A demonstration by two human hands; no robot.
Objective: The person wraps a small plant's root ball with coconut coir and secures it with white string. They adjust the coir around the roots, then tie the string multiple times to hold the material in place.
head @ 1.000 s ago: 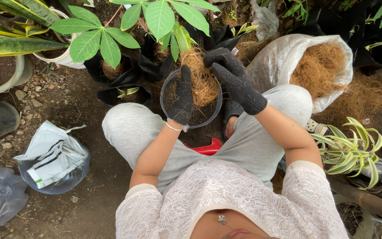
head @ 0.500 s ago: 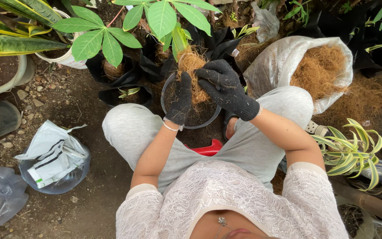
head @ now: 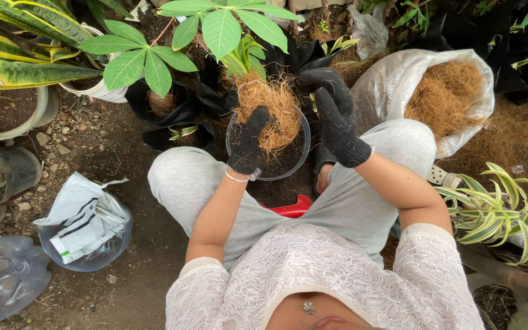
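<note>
Between the knees: clear round plastic pot, dark soil inside.
Left hand: black glove, clamped on near rim and tuft of brown coconut fibre.
Fibre: heaped upright over far rim, straight ahead of left grip.
Right hand: black glove, fingers loosely curled, holding nothing, just right of pot, slightly farther.
Right side: white sack of fibre.

Black knit gloves, white lace top, grey trousers, wrist bangle.
</note>
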